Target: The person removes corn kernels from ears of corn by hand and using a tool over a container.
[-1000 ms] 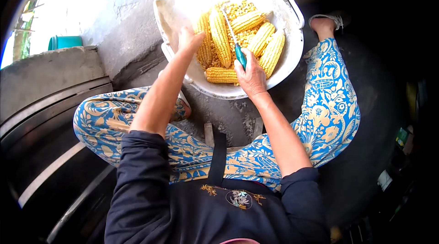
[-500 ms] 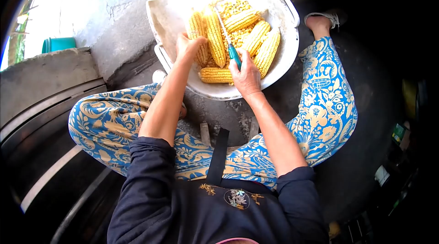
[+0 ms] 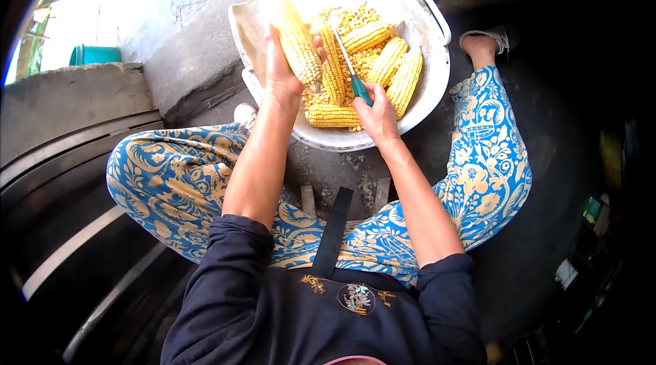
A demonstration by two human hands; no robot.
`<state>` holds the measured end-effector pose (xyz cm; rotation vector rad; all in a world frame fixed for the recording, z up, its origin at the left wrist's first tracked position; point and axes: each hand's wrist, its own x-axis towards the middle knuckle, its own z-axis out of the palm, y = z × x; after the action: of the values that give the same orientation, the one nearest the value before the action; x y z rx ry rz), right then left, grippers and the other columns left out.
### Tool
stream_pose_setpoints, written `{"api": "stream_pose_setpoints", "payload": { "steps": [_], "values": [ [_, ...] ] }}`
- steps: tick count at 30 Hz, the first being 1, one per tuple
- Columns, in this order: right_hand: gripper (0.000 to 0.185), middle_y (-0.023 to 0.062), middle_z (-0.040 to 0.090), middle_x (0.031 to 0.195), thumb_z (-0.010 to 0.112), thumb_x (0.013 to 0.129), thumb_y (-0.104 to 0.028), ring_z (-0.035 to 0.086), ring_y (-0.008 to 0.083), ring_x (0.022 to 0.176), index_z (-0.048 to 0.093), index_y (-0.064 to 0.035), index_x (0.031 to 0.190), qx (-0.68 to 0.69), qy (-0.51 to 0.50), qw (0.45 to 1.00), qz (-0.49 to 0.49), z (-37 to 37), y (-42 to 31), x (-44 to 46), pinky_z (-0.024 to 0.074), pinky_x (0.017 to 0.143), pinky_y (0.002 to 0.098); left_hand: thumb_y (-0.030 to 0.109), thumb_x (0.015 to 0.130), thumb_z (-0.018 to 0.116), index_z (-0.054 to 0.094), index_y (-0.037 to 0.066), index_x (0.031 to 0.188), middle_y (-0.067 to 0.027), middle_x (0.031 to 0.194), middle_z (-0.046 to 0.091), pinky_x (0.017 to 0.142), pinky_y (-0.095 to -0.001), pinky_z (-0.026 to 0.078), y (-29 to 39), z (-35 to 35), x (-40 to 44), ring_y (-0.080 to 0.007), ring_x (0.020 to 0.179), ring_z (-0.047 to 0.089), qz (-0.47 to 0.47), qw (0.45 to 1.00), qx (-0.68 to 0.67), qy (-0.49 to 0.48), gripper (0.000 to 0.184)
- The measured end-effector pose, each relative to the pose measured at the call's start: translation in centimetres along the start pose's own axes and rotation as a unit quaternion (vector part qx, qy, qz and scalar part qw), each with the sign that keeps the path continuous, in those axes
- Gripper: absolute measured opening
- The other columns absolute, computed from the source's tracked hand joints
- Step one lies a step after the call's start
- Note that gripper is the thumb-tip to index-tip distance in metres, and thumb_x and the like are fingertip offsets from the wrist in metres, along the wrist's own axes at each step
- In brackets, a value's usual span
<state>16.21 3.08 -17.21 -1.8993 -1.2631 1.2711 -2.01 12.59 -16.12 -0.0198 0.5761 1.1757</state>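
My left hand [image 3: 281, 72] is wrapped around a yellow corn cob [image 3: 298, 44], raised over the left side of a white tub [image 3: 434, 72]. My right hand [image 3: 380, 116] grips the green handle of a screwdriver [image 3: 361, 89]. Its thin metal shaft points up and left, over the corn, its tip close to another cob [image 3: 333, 68] that lies just right of my left hand. More cobs [image 3: 404, 83] rest in the tub on a bed of loose kernels [image 3: 355, 20]. One cob [image 3: 333, 116] lies crosswise near the tub's front.
The tub stands on a dark floor between my spread legs, its handle [image 3: 429, 4] at the right rim. A concrete ledge [image 3: 75, 105] is at left, with a teal bucket [image 3: 96, 55] behind it. Bright glare washes out the tub's far side.
My left hand has lifted the cob from among the others and turned, showing its fingers around it. My right hand, with the screwdriver, has shifted slightly right and down.
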Motion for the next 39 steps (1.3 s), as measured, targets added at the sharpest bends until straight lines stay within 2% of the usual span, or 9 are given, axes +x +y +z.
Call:
{"api": "stream_pose_setpoints", "payload": {
  "steps": [1,4,8,11,16,19,23,31,39],
  "values": [
    [0.034,0.0068,0.061,0.086,0.060,0.080,-0.016,0.056,0.0133,0.063,0.054,0.0031,0.107,0.028,0.012,0.999,-0.023,-0.4,-0.5,-0.2,0.0461,0.058,0.0269,0.059,0.086,0.042,0.047,-0.003,0.110,-0.0136,0.089,0.052,0.065,-0.0344,0.048,0.1,0.0,0.3,-0.0216,0.076,0.053,-0.017,0.999,-0.035,-0.017,0.067],
    [0.032,0.0063,0.059,0.084,0.056,0.084,-0.015,0.048,0.0081,0.052,0.053,0.0030,0.110,0.274,-0.076,0.955,0.088,-3.4,-3.4,-2.1,0.0380,0.047,0.0204,0.067,0.088,0.028,0.046,-0.004,0.107,-0.0099,0.081,0.048,0.058,-0.0307,0.046,0.2,1.0,0.2,-0.0173,0.066,0.051,-0.037,0.995,-0.083,-0.034,0.076],
    [0.037,0.0074,0.058,0.084,0.054,0.085,-0.013,0.043,0.0036,0.051,0.049,0.0052,0.117,0.277,-0.085,0.956,0.055,-9.6,-8.3,-8.8,0.0349,0.044,0.0171,0.061,0.089,0.035,0.046,-0.003,0.107,-0.0122,0.084,0.051,0.058,-0.0309,0.047,-0.4,2.3,0.0,-0.0195,0.068,0.053,-0.018,0.996,-0.077,-0.038,0.068],
    [0.039,0.0081,0.057,0.088,0.052,0.086,-0.012,0.045,0.0034,0.057,0.047,0.0049,0.121,0.272,-0.093,0.957,0.038,-12.5,-8.6,-13.8,0.0355,0.046,0.0156,0.049,0.081,0.060,0.046,0.001,0.111,-0.0215,0.099,0.053,0.062,-0.0357,0.052,-0.6,4.2,-0.8,-0.0270,0.080,0.060,0.032,0.998,-0.051,-0.001,0.058],
    [0.038,0.0086,0.059,0.097,0.056,0.082,-0.010,0.056,0.0125,0.081,0.051,0.0052,0.117,0.171,-0.048,0.984,-0.020,-13.9,-7.2,-20.0,0.0469,0.074,0.0270,0.049,0.083,0.054,0.042,-0.003,0.111,-0.0198,0.091,0.056,0.058,-0.0337,0.053,-1.2,6.7,-1.6,-0.0223,0.073,0.060,0.035,0.999,0.003,0.007,0.061],
    [0.038,0.0129,0.061,0.093,0.057,0.080,-0.003,0.059,0.0180,0.078,0.052,0.0041,0.116,-0.005,-0.015,0.981,-0.195,-13.3,-7.7,-20.9,0.0479,0.073,0.0291,0.053,0.085,0.051,0.044,0.000,0.113,-0.0177,0.088,0.055,0.057,-0.0312,0.051,-1.9,7.9,-2.0,-0.0206,0.066,0.055,0.015,0.999,0.027,0.033,0.060],
    [0.037,0.0143,0.061,0.091,0.058,0.078,-0.001,0.060,0.0223,0.074,0.055,0.0027,0.114,-0.030,0.013,0.974,-0.226,-12.9,-7.6,-22.4,0.0491,0.068,0.0304,0.054,0.092,0.032,0.048,-0.001,0.109,-0.0178,0.089,0.055,0.058,-0.0342,0.051,-2.2,8.2,-2.9,-0.0239,0.072,0.056,0.029,0.997,0.071,0.031,0.060],
    [0.039,0.0139,0.059,0.087,0.059,0.075,0.000,0.062,0.0265,0.071,0.056,0.0005,0.114,-0.095,0.049,0.958,-0.265,-13.4,-8.1,-23.7,0.0506,0.062,0.0336,0.057,0.090,0.038,0.047,-0.002,0.111,-0.0187,0.092,0.057,0.071,-0.0450,0.056,-1.4,10.0,-4.6,-0.0303,0.080,0.061,0.079,0.983,0.148,0.070,0.063],
    [0.038,0.0140,0.059,0.087,0.059,0.076,0.000,0.062,0.0264,0.071,0.056,0.0007,0.114,-0.082,0.042,0.959,-0.269,-13.9,-8.2,-24.2,0.0506,0.062,0.0334,0.057,0.088,0.043,0.046,-0.001,0.113,-0.0199,0.092,0.056,0.069,-0.0433,0.056,-0.9,9.6,-5.7,-0.0299,0.082,0.061,0.053,0.982,0.152,0.097,0.064]
  ]
}}
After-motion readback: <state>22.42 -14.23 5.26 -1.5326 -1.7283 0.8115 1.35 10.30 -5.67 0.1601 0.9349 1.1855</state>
